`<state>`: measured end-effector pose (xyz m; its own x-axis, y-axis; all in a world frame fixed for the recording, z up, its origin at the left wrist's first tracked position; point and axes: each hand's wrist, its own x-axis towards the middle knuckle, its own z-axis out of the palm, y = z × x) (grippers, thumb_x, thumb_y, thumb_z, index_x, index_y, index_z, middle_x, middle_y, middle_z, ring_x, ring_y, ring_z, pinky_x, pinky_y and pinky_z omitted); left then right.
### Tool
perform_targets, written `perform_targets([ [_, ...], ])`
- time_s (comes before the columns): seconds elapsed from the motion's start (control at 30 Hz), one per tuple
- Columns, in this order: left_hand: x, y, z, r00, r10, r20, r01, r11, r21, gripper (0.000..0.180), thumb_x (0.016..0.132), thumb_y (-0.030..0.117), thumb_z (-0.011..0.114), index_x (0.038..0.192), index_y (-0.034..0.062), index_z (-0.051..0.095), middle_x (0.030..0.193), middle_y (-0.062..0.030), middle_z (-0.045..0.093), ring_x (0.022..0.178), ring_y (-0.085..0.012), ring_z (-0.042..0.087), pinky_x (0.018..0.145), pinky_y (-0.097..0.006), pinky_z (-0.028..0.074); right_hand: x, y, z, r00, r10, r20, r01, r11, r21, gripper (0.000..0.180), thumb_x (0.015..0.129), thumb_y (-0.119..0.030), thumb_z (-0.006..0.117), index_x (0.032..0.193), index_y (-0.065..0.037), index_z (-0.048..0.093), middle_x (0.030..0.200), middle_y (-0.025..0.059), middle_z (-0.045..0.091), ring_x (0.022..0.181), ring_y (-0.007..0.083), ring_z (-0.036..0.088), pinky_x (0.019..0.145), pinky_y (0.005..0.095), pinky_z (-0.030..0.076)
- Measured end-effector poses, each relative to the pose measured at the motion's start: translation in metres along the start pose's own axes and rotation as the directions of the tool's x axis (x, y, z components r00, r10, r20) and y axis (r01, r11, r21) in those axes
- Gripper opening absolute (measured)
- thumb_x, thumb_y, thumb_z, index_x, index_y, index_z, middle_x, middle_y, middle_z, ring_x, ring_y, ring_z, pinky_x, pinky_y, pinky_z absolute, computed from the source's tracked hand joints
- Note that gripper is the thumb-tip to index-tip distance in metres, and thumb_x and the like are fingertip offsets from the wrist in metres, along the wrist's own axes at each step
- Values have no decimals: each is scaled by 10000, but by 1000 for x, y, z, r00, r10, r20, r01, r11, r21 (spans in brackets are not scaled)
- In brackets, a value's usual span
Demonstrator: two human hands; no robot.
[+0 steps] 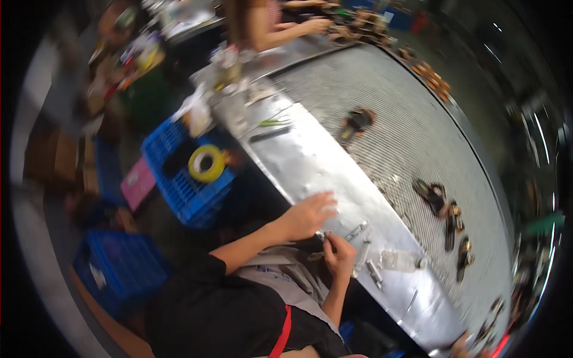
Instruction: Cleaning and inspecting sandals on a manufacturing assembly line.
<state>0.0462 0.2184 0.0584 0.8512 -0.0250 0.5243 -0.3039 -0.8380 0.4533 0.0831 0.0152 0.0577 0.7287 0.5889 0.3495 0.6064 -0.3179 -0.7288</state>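
Small metal pieces (360, 230) lie on the shiny steel ledge (298, 158) at centre frame, just right of the two hands, and they are what the work turns on. The right hand (338, 253) sits closest, fingers curled tight around something tiny at the ledge's near edge; too small and blurred to name, and I cannot tell how firmly it is pinched. The metal pieces lie just up and to the right of that hand, their long axes running roughly along the ledge's diagonal, lower right to upper left. The left hand (309, 215) rests flat on the ledge, fingers spread and relaxed, holding nothing, a little further up-left of the pieces. They look short, silvery, rod-like, hard to pick out against the bright steel.

Beyond the ledge, a mesh conveyor (394, 119) carries dark sandals (439, 200) in the right half of the frame. A clear plastic bottle (403, 261) lies on its side near the pieces. Upper left of the hands, a yellow tape roll (206, 163) sits on a blue crate (179, 179). Another person's arm (286, 30) works at the top.
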Motion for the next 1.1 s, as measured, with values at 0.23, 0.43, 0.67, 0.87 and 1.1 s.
perform_targets([
  [0.23, -117, -7, -98, 966, -67, -249, 123, 969, 217, 152, 745, 35, 663, 868, 115, 702, 1027, -66, 696, 980, -279, 654, 827, -417, 502, -4, 11, -3, 985, 134, 105, -143, 987, 76, 126, 901, 11, 690, 1020, 24, 727, 858, 147, 732, 668, 188, 665, 618, 285, 498],
  [0.43, -224, -181, -194, 533, -483, -694, 786, 585, 197, 200, 833, 26, 623, 1016, 55, 698, 1052, -152, 673, 1057, -348, 616, 934, -449, 490, -10, 13, -5, 994, 95, 51, -100, 989, 113, 121, 900, 5, 691, 1013, 25, 729, 793, 113, 694, 646, 144, 623, 595, 275, 481],
  [0.67, -249, -292, -220, 619, -760, -195, 775, 551, 309, 837, 802, 376, 787, 1478, -1, 470, 1470, -227, 527, 1383, -376, 489, 1160, -442, 393, -12, 7, -6, 998, 55, -31, -53, 997, 50, 126, 890, -32, 710, 1011, -3, 733, 770, 138, 680, 619, 198, 633, 598, 300, 485],
  [0.87, -236, -290, -225, 628, -730, -270, 765, 516, 385, 698, 834, 364, 807, 1383, 13, 558, 1313, -229, 641, 1245, -405, 591, 1047, -457, 468, -24, -13, -17, 996, -86, -4, 86, 994, 63, 197, 838, -77, 741, 1034, -76, 730, 765, 98, 675, 646, 283, 657, 576, 381, 504],
  [1.1, -233, -296, -226, 598, -780, -187, 729, 431, 532, 748, 820, 367, 807, 1414, -1, 540, 1333, -281, 624, 1228, -448, 590, 1031, -484, 468, -53, -52, -81, 986, -22, -168, 43, 992, 123, 191, 804, -35, 752, 994, -61, 744, 652, 60, 615, 522, 233, 587, 499, 335, 451],
])
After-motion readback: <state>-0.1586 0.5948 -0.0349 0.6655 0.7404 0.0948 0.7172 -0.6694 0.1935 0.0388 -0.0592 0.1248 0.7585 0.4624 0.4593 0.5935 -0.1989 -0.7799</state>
